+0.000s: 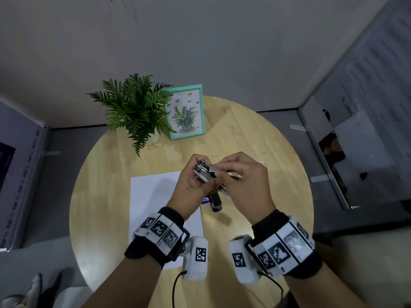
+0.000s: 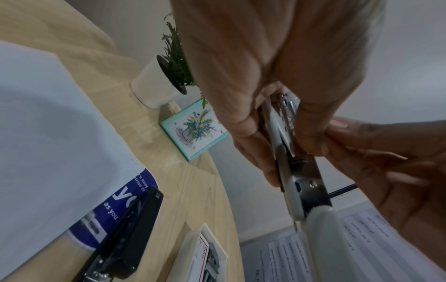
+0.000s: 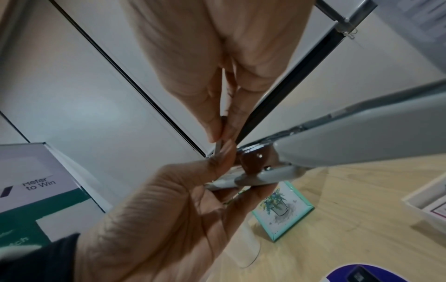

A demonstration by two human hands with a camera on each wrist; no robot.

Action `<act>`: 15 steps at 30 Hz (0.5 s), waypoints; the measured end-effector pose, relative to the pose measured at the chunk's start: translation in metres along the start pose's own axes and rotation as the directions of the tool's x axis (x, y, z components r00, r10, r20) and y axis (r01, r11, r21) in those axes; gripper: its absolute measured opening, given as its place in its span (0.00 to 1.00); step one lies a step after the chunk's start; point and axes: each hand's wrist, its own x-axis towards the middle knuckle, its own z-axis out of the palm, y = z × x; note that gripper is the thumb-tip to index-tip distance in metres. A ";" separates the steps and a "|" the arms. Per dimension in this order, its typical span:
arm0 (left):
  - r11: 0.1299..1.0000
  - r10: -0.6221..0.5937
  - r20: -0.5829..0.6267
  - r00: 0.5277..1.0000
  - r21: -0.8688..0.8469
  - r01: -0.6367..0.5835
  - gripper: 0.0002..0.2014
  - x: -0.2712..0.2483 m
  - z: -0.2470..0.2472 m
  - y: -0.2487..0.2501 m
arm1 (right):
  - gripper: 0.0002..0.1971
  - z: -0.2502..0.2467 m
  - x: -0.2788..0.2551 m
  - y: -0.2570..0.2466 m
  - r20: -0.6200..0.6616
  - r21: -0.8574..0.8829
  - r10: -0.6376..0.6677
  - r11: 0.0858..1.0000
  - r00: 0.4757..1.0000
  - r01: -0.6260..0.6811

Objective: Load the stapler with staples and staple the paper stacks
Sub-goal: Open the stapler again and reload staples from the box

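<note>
In the middle of the frame, the left hand holds the open grey stapler up off the counter. The right hand fingers pinch a strip of staples at its open track. Loading looks half done. Below, the paper lies unstapled, a black stapler beside it.
</note>
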 end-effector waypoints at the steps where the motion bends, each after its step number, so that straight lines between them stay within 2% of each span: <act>1: 1.000 0.004 0.003 1.000 -0.005 -0.004 0.15 0.000 0.000 0.000 | 0.12 0.000 -0.001 0.000 -0.001 -0.010 -0.017 1.000 1.000 0.017; 15: 0.999 0.031 -0.001 1.000 -0.016 -0.031 0.14 -0.002 0.002 -0.002 | 0.06 0.002 -0.003 -0.004 0.005 -0.025 -0.021 0.999 1.000 0.021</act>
